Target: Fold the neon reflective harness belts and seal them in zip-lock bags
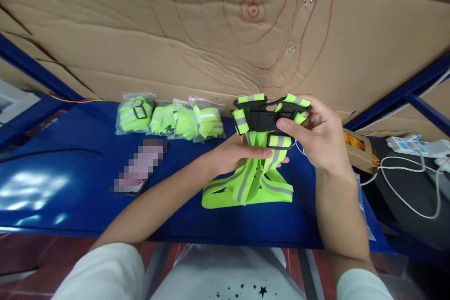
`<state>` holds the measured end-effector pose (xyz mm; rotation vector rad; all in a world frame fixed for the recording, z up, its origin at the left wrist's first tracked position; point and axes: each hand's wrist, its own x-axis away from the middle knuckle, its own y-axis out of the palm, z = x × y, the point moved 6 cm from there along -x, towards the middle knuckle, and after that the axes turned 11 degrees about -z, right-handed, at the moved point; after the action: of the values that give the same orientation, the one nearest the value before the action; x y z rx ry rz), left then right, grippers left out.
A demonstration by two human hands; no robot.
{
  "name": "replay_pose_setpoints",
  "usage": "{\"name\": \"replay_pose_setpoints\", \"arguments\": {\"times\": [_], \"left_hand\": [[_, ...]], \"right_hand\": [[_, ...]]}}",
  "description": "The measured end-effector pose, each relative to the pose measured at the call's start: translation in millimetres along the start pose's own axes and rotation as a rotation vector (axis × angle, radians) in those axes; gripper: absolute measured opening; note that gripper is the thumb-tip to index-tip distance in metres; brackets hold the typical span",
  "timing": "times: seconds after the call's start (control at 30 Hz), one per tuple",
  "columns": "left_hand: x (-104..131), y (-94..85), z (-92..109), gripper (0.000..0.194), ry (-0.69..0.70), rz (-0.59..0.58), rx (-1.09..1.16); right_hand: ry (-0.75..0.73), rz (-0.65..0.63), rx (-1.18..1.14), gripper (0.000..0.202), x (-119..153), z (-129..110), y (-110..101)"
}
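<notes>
A neon yellow reflective vest made of straps [248, 180] with grey stripes hangs from both hands, its lower loops at the blue table [190, 218]. My left hand [239, 153] is closed around the gathered straps, thumb across the front and some fingers hidden behind them. Higher up, my right hand [321, 133] pinches the black plastic buckles [262, 119] at the strap ends, its thumb on their front face. A black strap slider [279, 141] sits just below the buckles.
Clear bags of folded neon straps [172, 119] line the table's back. A phone [142, 166], partly pixelated, lies left. A cardboard box with orange contents [358, 150] and white cables [404, 164] are at right. Marked cardboard [197, 56] stands behind.
</notes>
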<state>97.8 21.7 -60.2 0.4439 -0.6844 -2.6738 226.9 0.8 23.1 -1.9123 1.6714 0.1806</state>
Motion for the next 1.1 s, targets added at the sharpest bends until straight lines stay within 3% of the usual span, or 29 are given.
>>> {"name": "replay_pose_setpoints", "arguments": {"times": [0.07,0.2,0.23,0.4,0.57,0.67,0.8,0.87,1.0,1.1], "left_hand": [[0.6,-2.5,-2.3,0.043,-0.008,0.019,0.010],[3.1,-18.1,5.2,0.042,0.138,0.272,-0.105],[3.0,-18.2,5.7,0.042,0.155,0.290,-0.100],[-1.3,4.8,-3.3,0.045,0.049,0.050,0.035],[5.6,0.8,11.8,0.033,0.160,0.154,-0.088],[10.0,-0.5,21.4,0.036,0.132,0.076,-0.136],[16.6,6.0,32.2,0.068,0.126,-0.098,-0.072],[18.3,6.6,36.1,0.076,0.149,-0.076,-0.045],[16.3,-0.2,28.6,0.048,0.041,0.072,0.014],[14.0,-2.7,20.9,0.038,-0.040,0.055,0.065]], "right_hand": [[-0.047,0.040,0.052,0.030,2.0,-4.1,-3.8],[-0.216,-0.002,0.202,0.022,4.4,-13.8,-0.6],[-0.257,-0.028,0.223,0.021,4.9,-15.3,2.0],[-0.350,0.028,0.253,0.032,9.2,-17.7,5.0],[-0.508,-0.012,0.317,0.035,15.0,-27.8,9.5],[-0.551,-0.095,0.380,0.032,16.7,-31.8,11.4],[-0.556,-0.121,0.551,0.037,18.4,-31.1,15.4],[-0.520,-0.161,0.625,0.047,17.2,-28.0,19.3],[-0.317,-0.420,0.602,0.059,12.0,-16.6,17.0],[-0.183,-0.666,0.354,0.064,14.4,-9.1,4.9]]}}
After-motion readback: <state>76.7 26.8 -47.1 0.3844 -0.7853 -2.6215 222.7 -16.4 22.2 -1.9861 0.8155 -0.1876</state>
